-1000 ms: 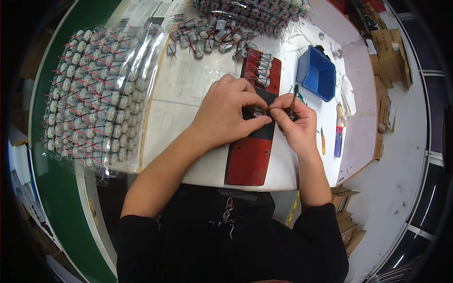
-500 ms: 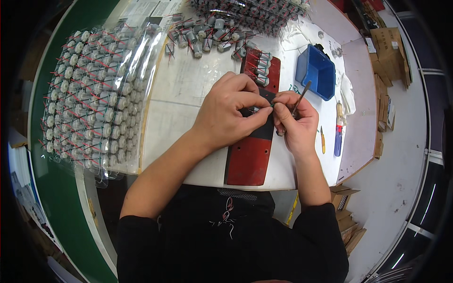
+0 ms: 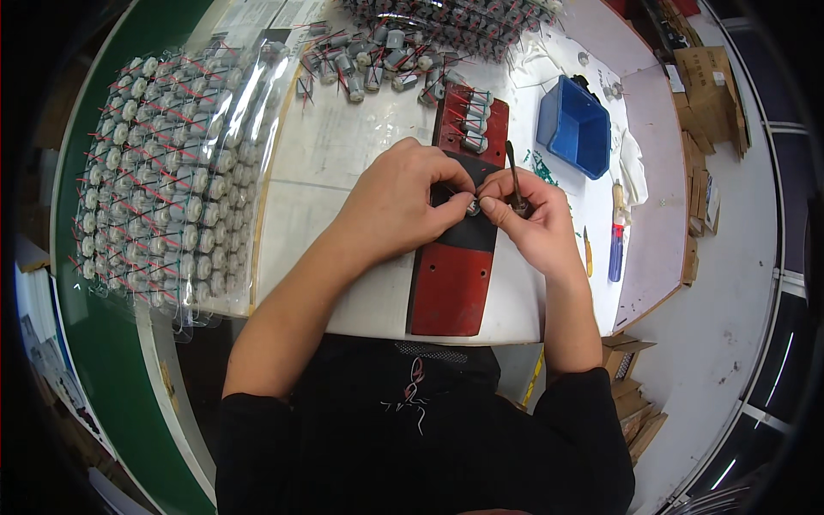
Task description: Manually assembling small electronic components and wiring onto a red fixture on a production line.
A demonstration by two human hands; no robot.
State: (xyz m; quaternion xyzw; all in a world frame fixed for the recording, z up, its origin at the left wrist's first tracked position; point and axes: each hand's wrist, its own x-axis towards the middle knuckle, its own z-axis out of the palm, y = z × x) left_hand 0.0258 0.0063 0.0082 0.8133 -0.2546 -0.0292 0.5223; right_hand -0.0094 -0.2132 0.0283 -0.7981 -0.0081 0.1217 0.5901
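My left hand (image 3: 410, 196) is closed, with thumb and index finger pinching a small motor (image 3: 473, 207) whose end shows at the fingertips. My right hand (image 3: 536, 210) meets it there, its thumb and index finger pressed together by the motor. A slim dark metal tool (image 3: 512, 172) is tucked in the right hand and points away from me; its kind is not clear. Both hands are over the dark middle section of a red and black block (image 3: 448, 292). Several grey motors with red and dark wires (image 3: 475, 120) lie in a row on its far end.
Clear plastic trays packed with wired motors (image 3: 163, 180) fill the left side. Loose motors (image 3: 373, 77) are heaped at the back, before another stacked tray (image 3: 455, 21). To the right are a blue bin (image 3: 573, 129), a screwdriver (image 3: 616, 253), a yellow-handled tool (image 3: 588, 253) and a white cloth (image 3: 632, 172).
Both hands have shifted slightly left and nearer to me. The right hand has turned, so the metal tool stands more upright, and the motor's end now shows between the fingertips.
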